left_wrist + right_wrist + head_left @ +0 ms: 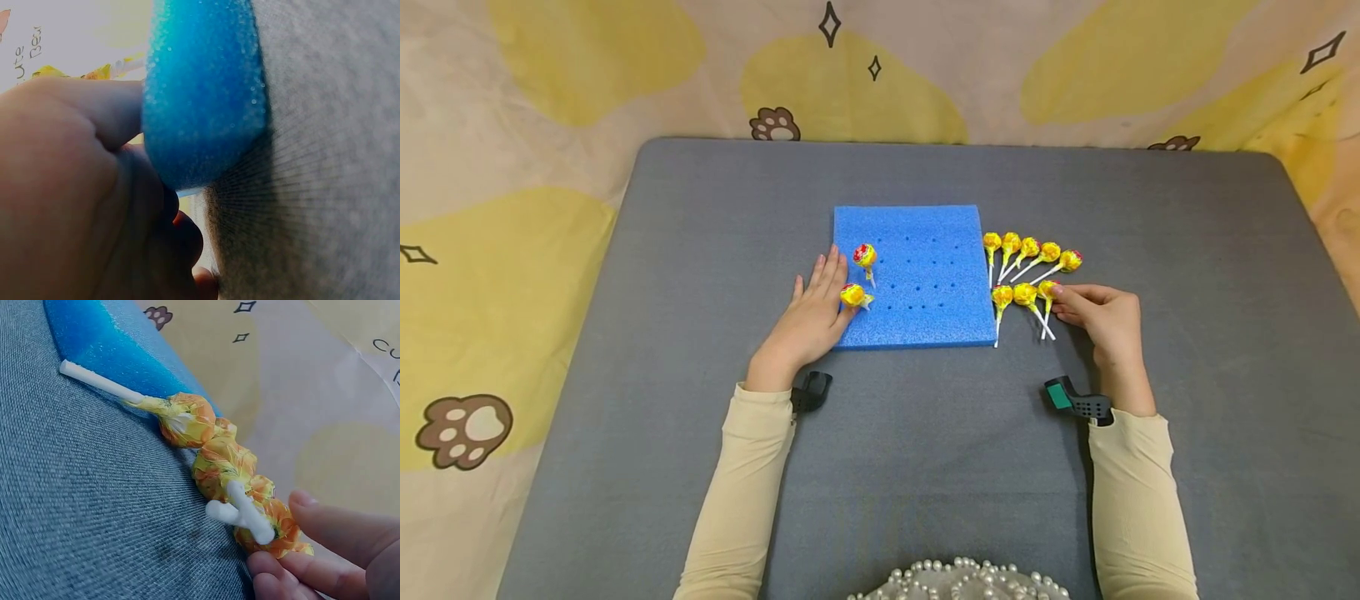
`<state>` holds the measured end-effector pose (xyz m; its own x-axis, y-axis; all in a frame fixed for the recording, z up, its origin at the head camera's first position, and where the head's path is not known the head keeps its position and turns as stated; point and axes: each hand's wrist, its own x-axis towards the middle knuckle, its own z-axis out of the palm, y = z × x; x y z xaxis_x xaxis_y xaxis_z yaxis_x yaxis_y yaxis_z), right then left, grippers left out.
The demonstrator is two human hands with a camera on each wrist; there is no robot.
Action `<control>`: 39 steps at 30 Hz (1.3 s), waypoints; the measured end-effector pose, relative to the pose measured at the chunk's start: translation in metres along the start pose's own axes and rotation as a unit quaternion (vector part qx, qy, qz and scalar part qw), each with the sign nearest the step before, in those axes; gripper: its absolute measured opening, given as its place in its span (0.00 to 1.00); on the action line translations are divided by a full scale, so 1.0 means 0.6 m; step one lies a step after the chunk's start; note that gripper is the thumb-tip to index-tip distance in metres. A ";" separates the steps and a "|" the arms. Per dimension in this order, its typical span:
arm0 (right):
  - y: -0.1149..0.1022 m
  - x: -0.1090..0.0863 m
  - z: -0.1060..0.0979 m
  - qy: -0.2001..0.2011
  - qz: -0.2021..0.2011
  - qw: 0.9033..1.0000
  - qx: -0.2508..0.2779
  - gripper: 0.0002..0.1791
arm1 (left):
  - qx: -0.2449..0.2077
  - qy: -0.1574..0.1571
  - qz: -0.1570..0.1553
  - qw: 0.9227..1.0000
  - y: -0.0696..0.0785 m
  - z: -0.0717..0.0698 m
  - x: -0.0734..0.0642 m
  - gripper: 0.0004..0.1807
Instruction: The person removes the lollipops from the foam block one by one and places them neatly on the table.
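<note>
Blue foam is forming the flat, square board with small holes (910, 222), lying toward the grey cloth tabletop's (1225, 333) far edge. The left hand (811, 321) is resting with straight fingers along its left edge, probably steadying it. Beside its right edge, the right hand (1101, 323) is pinching a round, yellow-wrapped lollipop (1047, 289). Picking up seems to be the current step; the next move is probably calling for lifting it and aiming its white stick (249, 512) into a free hole.
</note>
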<state>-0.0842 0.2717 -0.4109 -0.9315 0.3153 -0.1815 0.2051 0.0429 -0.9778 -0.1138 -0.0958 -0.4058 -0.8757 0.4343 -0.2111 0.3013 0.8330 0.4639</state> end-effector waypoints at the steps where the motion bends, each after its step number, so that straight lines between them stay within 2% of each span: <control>1: 0.000 0.000 -0.001 -0.004 0.001 1.000 -0.003 0.01 | 0.001 0.000 0.000 1.000 0.000 0.000 0.000 0.38; 13: -0.006 -0.005 -0.014 -0.080 -0.008 0.997 0.018 0.04 | 0.003 0.000 0.002 1.000 0.002 -0.001 0.001 0.38; 20: -0.004 -0.004 -0.020 -0.119 0.003 0.990 -0.069 0.02 | -0.005 0.000 -0.002 1.000 0.002 -0.001 0.000 0.39; 25: -0.008 -0.007 -0.024 -0.138 0.014 0.978 -0.153 0.19 | -0.006 0.001 -0.001 1.000 0.003 -0.002 0.000 0.39; 27: -0.010 -0.007 -0.026 -0.142 0.018 0.976 -0.162 0.19 | -0.004 0.002 0.000 1.000 0.003 -0.002 0.000 0.39; 29: -0.011 -0.007 -0.031 -0.140 0.023 0.982 -0.128 0.11 | -0.003 0.001 0.002 1.000 0.004 -0.003 0.000 0.38; 31: -0.012 -0.006 -0.036 -0.131 0.028 0.989 -0.067 0.03 | 0.000 -0.001 0.002 1.000 0.004 -0.003 0.001 0.38; 35: -0.012 0.001 -0.041 -0.108 0.034 0.993 0.034 0.06 | 0.002 -0.004 0.001 1.000 0.004 -0.002 0.002 0.38; 39: -0.010 0.010 -0.032 -0.101 0.039 0.993 0.051 0.06 | -0.004 -0.002 -0.002 1.000 0.003 -0.001 0.001 0.39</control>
<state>-0.0852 0.2915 -0.4041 -0.9574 0.1173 -0.2639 0.2568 -0.0727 -0.9637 -0.1140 -0.0944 -0.4044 -0.8748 0.4334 -0.2166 0.2959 0.8319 0.4695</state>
